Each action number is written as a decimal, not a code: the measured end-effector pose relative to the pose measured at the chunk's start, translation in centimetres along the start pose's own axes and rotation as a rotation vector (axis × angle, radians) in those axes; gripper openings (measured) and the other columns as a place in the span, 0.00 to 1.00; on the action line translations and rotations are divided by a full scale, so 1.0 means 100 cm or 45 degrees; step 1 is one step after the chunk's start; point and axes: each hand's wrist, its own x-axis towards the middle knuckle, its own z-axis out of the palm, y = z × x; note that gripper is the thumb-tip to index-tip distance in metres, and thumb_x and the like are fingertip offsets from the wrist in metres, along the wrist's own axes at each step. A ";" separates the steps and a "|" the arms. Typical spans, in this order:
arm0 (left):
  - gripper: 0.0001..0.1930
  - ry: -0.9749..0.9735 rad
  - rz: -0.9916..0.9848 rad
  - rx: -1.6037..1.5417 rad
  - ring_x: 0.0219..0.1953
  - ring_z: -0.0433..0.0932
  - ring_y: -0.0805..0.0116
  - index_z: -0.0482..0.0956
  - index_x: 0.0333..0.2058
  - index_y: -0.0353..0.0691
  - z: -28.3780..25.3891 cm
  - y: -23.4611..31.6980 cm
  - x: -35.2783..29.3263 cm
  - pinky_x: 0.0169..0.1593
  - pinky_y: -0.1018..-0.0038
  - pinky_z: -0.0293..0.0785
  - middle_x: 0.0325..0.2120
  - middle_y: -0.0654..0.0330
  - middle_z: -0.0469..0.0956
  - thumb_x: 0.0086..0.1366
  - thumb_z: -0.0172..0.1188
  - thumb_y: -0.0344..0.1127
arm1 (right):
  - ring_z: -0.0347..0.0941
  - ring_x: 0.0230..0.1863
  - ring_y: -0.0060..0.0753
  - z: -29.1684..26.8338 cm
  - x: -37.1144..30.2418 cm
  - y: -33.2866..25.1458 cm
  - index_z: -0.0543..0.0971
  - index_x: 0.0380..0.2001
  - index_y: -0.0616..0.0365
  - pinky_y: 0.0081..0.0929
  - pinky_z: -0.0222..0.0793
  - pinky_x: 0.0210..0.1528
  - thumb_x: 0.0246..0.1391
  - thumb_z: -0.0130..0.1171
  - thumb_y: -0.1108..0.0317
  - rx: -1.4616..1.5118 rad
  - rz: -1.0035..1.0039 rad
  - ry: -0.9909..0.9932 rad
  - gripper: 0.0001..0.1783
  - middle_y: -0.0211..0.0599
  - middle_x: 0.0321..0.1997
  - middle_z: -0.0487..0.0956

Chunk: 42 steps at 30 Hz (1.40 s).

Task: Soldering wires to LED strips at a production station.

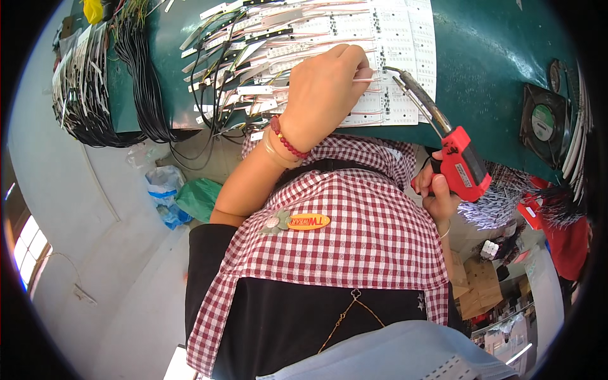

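Note:
My left hand (329, 92), fingers pinched, holds a thin pale wire (363, 80) over a panel of white circuit boards (400, 38). The wire's end reaches toward a column of small dark components on the panel. A red soldering gun (465, 166) is gripped in my right hand (439, 195), at the right of my apron. Its metal tip points up and left and sits close to the wire's end; whether they touch is too small to tell. To the left of my left hand, several white and black strips with wires (259, 90) lie across the panel.
The green table (481, 69) carries a bundle of black cables (136, 76) and a stack of strips (81, 88) at the left. A black fan (543, 123) stands at the right edge. Bundled wires (497, 193) hang below it. Plastic bags (199, 197) lie below the table's left side.

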 end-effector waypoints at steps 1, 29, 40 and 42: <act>0.06 0.019 -0.003 0.008 0.23 0.76 0.57 0.74 0.26 0.41 0.001 -0.001 0.000 0.25 0.66 0.70 0.23 0.59 0.77 0.53 0.60 0.35 | 0.57 0.14 0.20 0.000 0.000 0.000 0.64 0.49 0.67 0.21 0.59 0.18 0.57 0.51 0.62 -0.016 0.018 -0.010 0.22 0.32 0.18 0.65; 0.08 -0.078 -0.064 0.091 0.24 0.76 0.58 0.71 0.27 0.40 -0.002 0.009 -0.001 0.26 0.68 0.69 0.23 0.60 0.76 0.51 0.62 0.32 | 0.58 0.18 0.19 -0.005 -0.016 -0.004 0.64 0.53 0.65 0.22 0.59 0.23 0.57 0.51 0.68 -0.261 0.026 -0.068 0.22 0.32 0.19 0.66; 0.06 -0.112 -0.042 0.065 0.26 0.76 0.58 0.71 0.27 0.41 0.000 0.006 0.000 0.27 0.68 0.70 0.25 0.61 0.76 0.51 0.60 0.32 | 0.59 0.18 0.19 -0.012 -0.016 0.004 0.67 0.45 0.65 0.21 0.60 0.24 0.56 0.52 0.67 -0.438 0.081 -0.115 0.16 0.32 0.19 0.66; 0.06 -0.108 -0.049 0.057 0.26 0.76 0.57 0.71 0.27 0.41 0.001 0.006 0.000 0.27 0.68 0.70 0.25 0.60 0.76 0.51 0.59 0.32 | 0.58 0.17 0.19 -0.010 -0.016 0.003 0.67 0.45 0.65 0.21 0.60 0.23 0.56 0.53 0.65 -0.454 0.097 -0.128 0.17 0.32 0.19 0.67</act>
